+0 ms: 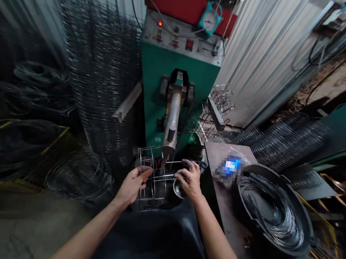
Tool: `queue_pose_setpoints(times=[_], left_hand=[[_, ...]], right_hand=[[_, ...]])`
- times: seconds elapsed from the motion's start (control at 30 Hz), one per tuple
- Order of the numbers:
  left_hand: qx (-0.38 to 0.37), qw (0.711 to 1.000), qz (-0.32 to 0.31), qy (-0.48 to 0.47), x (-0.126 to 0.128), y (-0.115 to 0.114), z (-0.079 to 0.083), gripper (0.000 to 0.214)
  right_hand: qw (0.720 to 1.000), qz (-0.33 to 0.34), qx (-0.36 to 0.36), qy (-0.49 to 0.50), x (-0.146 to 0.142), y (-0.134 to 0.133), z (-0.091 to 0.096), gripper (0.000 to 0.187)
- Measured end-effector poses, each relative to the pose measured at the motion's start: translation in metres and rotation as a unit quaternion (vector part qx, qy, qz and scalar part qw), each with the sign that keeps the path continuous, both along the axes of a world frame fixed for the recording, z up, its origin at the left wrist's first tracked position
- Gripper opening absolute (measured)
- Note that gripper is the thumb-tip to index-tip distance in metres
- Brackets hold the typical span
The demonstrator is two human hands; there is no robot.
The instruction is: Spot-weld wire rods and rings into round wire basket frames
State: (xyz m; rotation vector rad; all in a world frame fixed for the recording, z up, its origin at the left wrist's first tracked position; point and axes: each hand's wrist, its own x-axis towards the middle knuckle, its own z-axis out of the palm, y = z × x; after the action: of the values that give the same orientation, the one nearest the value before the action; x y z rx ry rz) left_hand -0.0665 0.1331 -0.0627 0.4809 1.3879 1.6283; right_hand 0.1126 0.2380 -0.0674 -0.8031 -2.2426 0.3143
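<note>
A wire basket frame (154, 180) sits under the electrode arm (171, 125) of a green and red welding machine (180, 55). My left hand (132, 183) is closed on the frame's left side. At the frame's right side, my right hand (189, 180) grips a wire with curled fingers, just above a small round metal part (178, 188). Both forearms reach forward over my dark lap.
A stack of wire mesh panels (102, 72) leans at the left. Wire coils (81, 176) lie on the floor. On a brown table (230, 220) at the right stand black tubs of wire rings (271, 209). Finished wire racks (217, 106) pile behind.
</note>
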Motion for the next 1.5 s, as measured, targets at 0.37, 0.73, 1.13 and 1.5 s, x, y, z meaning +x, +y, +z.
queue_pose_setpoints(times=[0.37, 0.73, 1.13, 1.5], left_hand=[[-0.003, 0.999, -0.016, -0.04, -0.006, 0.006, 0.005, 0.038], [0.015, 0.998, -0.014, -0.067, -0.016, 0.014, 0.004, 0.041], [0.025, 0.997, -0.012, -0.078, -0.023, 0.03, 0.003, 0.04], [0.005, 0.996, -0.015, -0.089, -0.028, 0.039, 0.0, 0.04]], right_hand=[[1.0, 0.022, 0.003, 0.003, -0.004, 0.013, 0.004, 0.013], [0.999, 0.032, -0.027, 0.005, -0.013, 0.019, 0.009, 0.015], [0.998, 0.014, -0.061, -0.011, -0.019, 0.032, 0.009, 0.015], [0.997, 0.003, -0.072, -0.023, -0.022, 0.036, 0.011, 0.015]])
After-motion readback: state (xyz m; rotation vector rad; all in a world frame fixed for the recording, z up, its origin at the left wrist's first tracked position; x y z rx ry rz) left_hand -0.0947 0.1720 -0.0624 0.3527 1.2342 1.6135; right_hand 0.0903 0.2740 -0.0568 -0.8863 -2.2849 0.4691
